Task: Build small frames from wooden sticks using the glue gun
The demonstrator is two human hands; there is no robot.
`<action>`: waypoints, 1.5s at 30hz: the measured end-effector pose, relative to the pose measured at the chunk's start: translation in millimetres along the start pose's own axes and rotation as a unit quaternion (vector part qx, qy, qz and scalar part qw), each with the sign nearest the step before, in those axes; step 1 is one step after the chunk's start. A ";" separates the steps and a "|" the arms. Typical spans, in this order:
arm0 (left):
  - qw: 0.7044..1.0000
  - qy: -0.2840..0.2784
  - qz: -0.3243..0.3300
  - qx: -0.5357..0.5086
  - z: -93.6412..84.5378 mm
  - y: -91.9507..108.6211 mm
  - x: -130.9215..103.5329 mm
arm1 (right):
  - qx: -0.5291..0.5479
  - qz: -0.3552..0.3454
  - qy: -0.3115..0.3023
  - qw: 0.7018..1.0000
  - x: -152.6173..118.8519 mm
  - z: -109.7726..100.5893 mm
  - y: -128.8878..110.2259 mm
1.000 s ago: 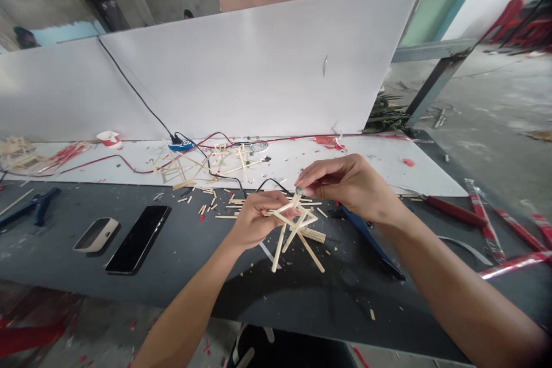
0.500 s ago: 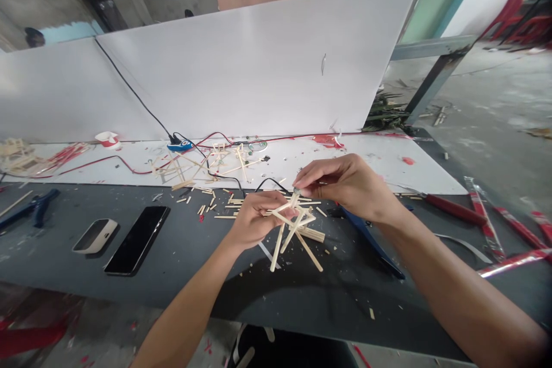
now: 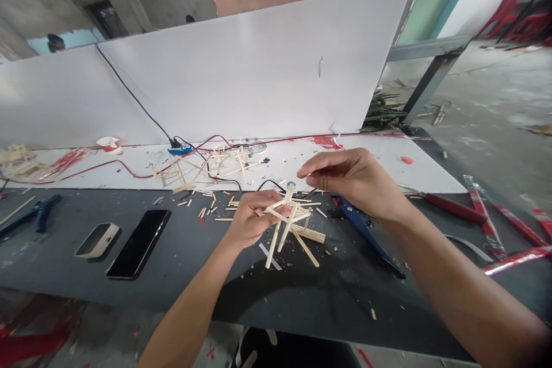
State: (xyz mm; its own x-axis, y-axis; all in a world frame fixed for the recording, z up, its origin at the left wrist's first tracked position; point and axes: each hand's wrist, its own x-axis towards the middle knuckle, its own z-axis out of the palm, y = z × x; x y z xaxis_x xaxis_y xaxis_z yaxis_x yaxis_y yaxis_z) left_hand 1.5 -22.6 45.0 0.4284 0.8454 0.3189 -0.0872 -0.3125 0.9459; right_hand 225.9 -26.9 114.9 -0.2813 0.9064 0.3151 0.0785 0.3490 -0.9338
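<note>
My left hand [image 3: 254, 218] grips a small frame of pale wooden sticks [image 3: 288, 227], its legs pointing down and toward me above the dark table. A small clear, greenish round piece [image 3: 291, 186] sits at the top of that frame. Just right of this piece, my right hand [image 3: 340, 175] hovers with thumb and fingers apart and nothing visible between them. Behind the frame lies a bundle of sticks [image 3: 311, 234], with short cut pieces scattered around it.
Blue-handled pliers [image 3: 371, 236] lie under my right forearm. A phone [image 3: 138, 243] and a small white device [image 3: 97, 240] rest at left. Stick structures [image 3: 176, 172] and cables stand near the white panel [image 3: 241, 75]. A red-handled tool [image 3: 455, 209] is at right.
My right hand has let go of the round piece and moved slightly right, its fingers opening. The stick frame has shifted a little left in my left hand, and the view has moved slightly.
</note>
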 end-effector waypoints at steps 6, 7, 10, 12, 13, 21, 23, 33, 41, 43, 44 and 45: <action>1.000 -0.006 0.007 0.008 1.0 -3.1 -0.8 | -0.021 0.005 0.001 1.000 -1.6 3.8 -1.6; 1.000 -0.004 0.011 0.015 1.5 -2.6 -0.8 | -0.025 0.005 -0.001 1.000 -1.5 3.8 -1.8; 0.998 0.008 0.022 0.063 2.3 -0.1 -0.7 | -0.036 -0.011 0.038 0.999 -1.2 1.1 -2.3; 0.994 0.022 0.026 0.108 1.9 0.2 -0.5 | -0.033 -0.024 0.087 0.995 -0.9 -2.8 -3.0; 0.991 0.033 0.028 0.127 1.4 -0.5 -0.4 | -0.021 -0.030 0.110 0.993 -0.7 -5.2 -3.6; 0.971 0.133 0.058 0.189 -9.2 -15.4 5.5 | 0.085 -0.106 0.285 0.949 0.3 -30.9 -13.4; 0.966 0.166 0.061 0.188 -12.5 -17.4 7.3 | 0.061 -0.132 0.313 0.939 -2.2 -39.8 -14.8; 0.953 0.290 0.007 0.090 -27.5 -33.0 12.0 | -0.090 -0.120 0.329 0.932 -1.4 -73.0 2.0; 0.931 0.363 0.020 0.023 -41.3 -26.0 16.6 | -0.265 -0.001 0.249 0.932 17.1 -52.7 27.6; 0.921 0.387 0.035 0.008 -47.8 -23.5 18.0 | -0.267 0.036 0.203 0.941 20.0 -44.7 35.5; 0.917 0.396 0.040 0.001 -51.2 -22.9 18.6 | -0.263 0.049 0.178 0.947 21.5 -40.7 40.3; 0.914 0.403 0.044 -0.006 -54.4 -22.8 19.1 | -0.258 0.057 0.152 0.952 23.6 -36.8 46.0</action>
State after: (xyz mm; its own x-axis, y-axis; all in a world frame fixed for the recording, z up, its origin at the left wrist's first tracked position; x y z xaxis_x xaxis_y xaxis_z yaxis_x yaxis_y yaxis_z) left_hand -37.2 24.2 32.7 -0.3825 0.8633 0.3291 -0.1022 -0.3936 0.9136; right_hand 258.1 19.4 85.6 0.0413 0.9452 0.3240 0.5738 0.2430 -0.7821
